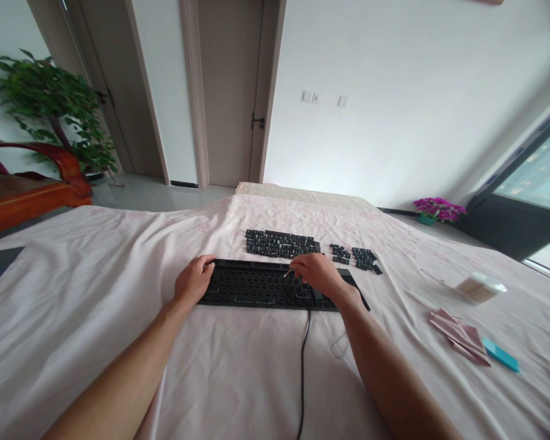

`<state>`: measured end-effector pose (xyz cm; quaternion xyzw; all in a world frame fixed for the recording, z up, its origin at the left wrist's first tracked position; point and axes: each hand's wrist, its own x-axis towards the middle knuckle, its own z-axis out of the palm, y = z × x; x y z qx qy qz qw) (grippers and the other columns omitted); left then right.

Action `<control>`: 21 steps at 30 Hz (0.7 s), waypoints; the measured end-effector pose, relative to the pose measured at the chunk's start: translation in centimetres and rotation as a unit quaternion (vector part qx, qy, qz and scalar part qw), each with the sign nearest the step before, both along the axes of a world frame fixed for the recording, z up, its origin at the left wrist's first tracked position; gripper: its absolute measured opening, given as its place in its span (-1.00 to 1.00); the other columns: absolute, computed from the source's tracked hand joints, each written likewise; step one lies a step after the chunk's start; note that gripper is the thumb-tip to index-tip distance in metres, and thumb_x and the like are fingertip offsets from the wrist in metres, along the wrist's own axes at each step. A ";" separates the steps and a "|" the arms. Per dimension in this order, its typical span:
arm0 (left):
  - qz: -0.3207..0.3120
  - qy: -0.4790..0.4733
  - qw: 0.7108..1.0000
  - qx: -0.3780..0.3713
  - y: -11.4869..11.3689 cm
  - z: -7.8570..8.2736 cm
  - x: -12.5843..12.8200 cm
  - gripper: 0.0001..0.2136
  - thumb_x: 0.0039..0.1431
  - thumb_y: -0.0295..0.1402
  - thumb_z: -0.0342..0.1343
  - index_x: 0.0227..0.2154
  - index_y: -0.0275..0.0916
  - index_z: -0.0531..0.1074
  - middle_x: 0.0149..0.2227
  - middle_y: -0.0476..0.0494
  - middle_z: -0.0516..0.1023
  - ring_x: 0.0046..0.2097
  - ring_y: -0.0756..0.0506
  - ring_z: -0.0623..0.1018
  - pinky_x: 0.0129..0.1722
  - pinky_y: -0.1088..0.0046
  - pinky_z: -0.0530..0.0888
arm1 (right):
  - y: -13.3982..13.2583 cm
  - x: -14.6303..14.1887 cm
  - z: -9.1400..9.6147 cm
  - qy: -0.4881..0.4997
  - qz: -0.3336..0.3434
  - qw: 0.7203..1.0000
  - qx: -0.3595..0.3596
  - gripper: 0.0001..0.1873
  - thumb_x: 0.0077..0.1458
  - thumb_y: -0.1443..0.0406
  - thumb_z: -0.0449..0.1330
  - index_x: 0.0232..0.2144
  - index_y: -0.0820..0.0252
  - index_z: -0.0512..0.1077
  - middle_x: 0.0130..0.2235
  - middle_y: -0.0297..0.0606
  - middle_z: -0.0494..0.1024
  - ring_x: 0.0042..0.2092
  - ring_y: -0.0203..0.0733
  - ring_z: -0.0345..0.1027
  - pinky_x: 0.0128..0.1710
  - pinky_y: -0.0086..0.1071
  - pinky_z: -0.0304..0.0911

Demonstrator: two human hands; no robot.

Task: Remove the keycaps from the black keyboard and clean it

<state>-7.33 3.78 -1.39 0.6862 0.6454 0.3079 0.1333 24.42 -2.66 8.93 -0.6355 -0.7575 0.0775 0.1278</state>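
Observation:
A black keyboard (256,287) with its keycaps taken off lies on a pale pink cloth, its cable (302,360) running toward me. My left hand (193,280) grips the keyboard's left end with curled fingers. My right hand (316,273) rests over the keyboard's right half and pinches a thin white cotton swab (288,273) against the switches. Several loose black keycaps (282,243) lie in rows just behind the keyboard, with a smaller group of keycaps (357,255) to their right.
A round tub of cotton swabs (479,287) lies at the right. Folded pinkish cloths (458,335) and a teal block (501,355) sit nearer. A wooden chair (32,183), a green plant (50,98) and purple flowers (437,209) stand beyond the cloth-covered surface (96,293).

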 end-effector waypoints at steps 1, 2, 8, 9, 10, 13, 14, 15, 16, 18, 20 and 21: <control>-0.002 0.001 1.000 0.003 0.0 0.0 0.0 -0.71 0.21 -0.26 -0.09 -0.05 -0.06 0.39 -0.04 -0.03 0.52 -0.06 -0.08 0.50 -0.08 0.46 0.38 | 0.1 -0.2 -0.3 0.006 0.009 1.000 -0.002 -0.69 0.17 0.21 0.01 -0.38 0.10 0.55 -0.45 -0.37 0.56 -0.45 -0.32 0.38 -0.46 -0.50 0.07; -0.003 0.002 1.000 0.006 0.0 0.0 0.0 -0.71 0.21 -0.26 -0.10 -0.06 -0.06 0.39 -0.04 -0.03 0.52 -0.05 -0.08 0.49 -0.08 0.46 0.38 | 0.2 -0.3 -0.5 0.009 0.015 1.000 -0.005 -0.69 0.17 0.21 0.01 -0.37 0.11 0.55 -0.45 -0.37 0.56 -0.45 -0.32 0.38 -0.46 -0.50 0.07; -0.001 0.001 1.000 -0.002 0.0 0.2 0.1 -0.72 0.22 -0.27 -0.10 -0.06 -0.08 0.39 -0.05 -0.04 0.52 -0.04 -0.08 0.49 -0.07 0.47 0.37 | 0.4 0.3 -0.5 -0.037 -0.012 0.999 -0.007 -0.70 0.16 0.23 0.03 -0.40 0.13 0.56 -0.45 -0.32 0.57 -0.41 -0.30 0.40 -0.45 -0.50 0.06; -0.001 0.002 1.000 -0.003 0.0 0.3 0.1 -0.72 0.22 -0.27 -0.10 -0.06 -0.08 0.39 -0.05 -0.04 0.52 -0.04 -0.08 0.49 -0.07 0.46 0.37 | 0.4 0.5 -0.3 -0.052 -0.021 0.998 -0.004 -0.70 0.15 0.23 0.04 -0.39 0.13 0.56 -0.43 -0.30 0.57 -0.39 -0.29 0.40 -0.45 -0.50 0.05; -0.001 0.002 1.000 -0.003 -0.1 0.3 0.1 -0.72 0.22 -0.27 -0.10 -0.05 -0.07 0.39 -0.05 -0.04 0.52 -0.04 -0.08 0.49 -0.07 0.46 0.37 | 0.3 0.7 -0.2 -0.068 -0.032 0.997 -0.002 -0.71 0.15 0.23 0.04 -0.38 0.13 0.57 -0.41 -0.28 0.58 -0.38 -0.27 0.40 -0.45 -0.49 0.05; 0.002 0.003 1.000 -0.003 -0.2 0.4 0.1 -0.71 0.21 -0.27 -0.10 -0.06 -0.07 0.39 -0.05 -0.03 0.52 -0.04 -0.08 0.49 -0.08 0.46 0.37 | 0.2 1.2 0.1 -0.105 -0.057 0.993 0.004 -0.72 0.13 0.24 0.06 -0.36 0.12 0.58 -0.36 -0.23 0.59 -0.34 -0.22 0.41 -0.42 -0.47 0.07; 0.003 0.004 1.000 -0.003 -0.2 0.4 0.2 -0.72 0.21 -0.26 -0.10 -0.06 -0.07 0.39 -0.05 -0.03 0.52 -0.04 -0.09 0.49 -0.09 0.46 0.38 | 0.1 1.3 0.2 -0.115 -0.061 0.991 0.004 -0.72 0.12 0.25 0.06 -0.36 0.12 0.58 -0.35 -0.21 0.59 -0.33 -0.20 0.42 -0.40 -0.46 0.08; 0.002 0.005 1.000 -0.004 -0.2 0.4 0.2 -0.71 0.21 -0.26 -0.10 -0.06 -0.07 0.39 -0.05 -0.03 0.52 -0.04 -0.09 0.49 -0.09 0.45 0.38 | 0.0 1.4 0.3 -0.126 -0.066 0.990 0.004 -0.72 0.12 0.25 0.06 -0.36 0.13 0.58 -0.34 -0.19 0.59 -0.32 -0.18 0.43 -0.39 -0.45 0.09; 0.002 0.005 1.000 -0.003 -0.2 0.4 0.1 -0.71 0.21 -0.26 -0.10 -0.06 -0.07 0.39 -0.05 -0.03 0.52 -0.04 -0.09 0.49 -0.10 0.45 0.38 | 0.0 1.5 0.3 -0.138 -0.072 0.988 0.005 -0.72 0.11 0.26 0.06 -0.36 0.15 0.58 -0.33 -0.16 0.59 -0.30 -0.16 0.43 -0.37 -0.44 0.10; 0.001 0.006 1.000 -0.002 -0.2 0.4 0.1 -0.71 0.21 -0.26 -0.10 -0.06 -0.07 0.39 -0.05 -0.03 0.52 -0.04 -0.09 0.49 -0.10 0.45 0.38 | -0.2 1.6 0.5 -0.164 -0.089 0.983 0.005 -0.72 0.11 0.28 0.05 -0.36 0.17 0.57 -0.32 -0.10 0.59 -0.27 -0.11 0.45 -0.35 -0.42 0.13; 0.002 0.007 1.000 0.000 -0.2 0.3 0.1 -0.71 0.21 -0.25 -0.10 -0.05 -0.06 0.39 -0.04 -0.03 0.52 -0.03 -0.09 0.49 -0.10 0.46 0.38 | -0.3 1.6 0.7 -0.186 -0.105 0.977 0.003 -0.72 0.11 0.29 0.04 -0.35 0.19 0.57 -0.29 -0.05 0.59 -0.25 -0.05 0.46 -0.33 -0.38 0.15; 0.003 0.009 1.000 0.000 -0.1 0.2 0.1 -0.71 0.21 -0.25 -0.10 -0.06 -0.06 0.39 -0.04 -0.02 0.52 -0.03 -0.09 0.49 -0.11 0.46 0.38 | -0.4 1.5 0.8 -0.193 -0.111 0.975 0.001 -0.71 0.12 0.29 0.04 -0.33 0.19 0.57 -0.28 -0.03 0.58 -0.24 -0.03 0.47 -0.32 -0.37 0.17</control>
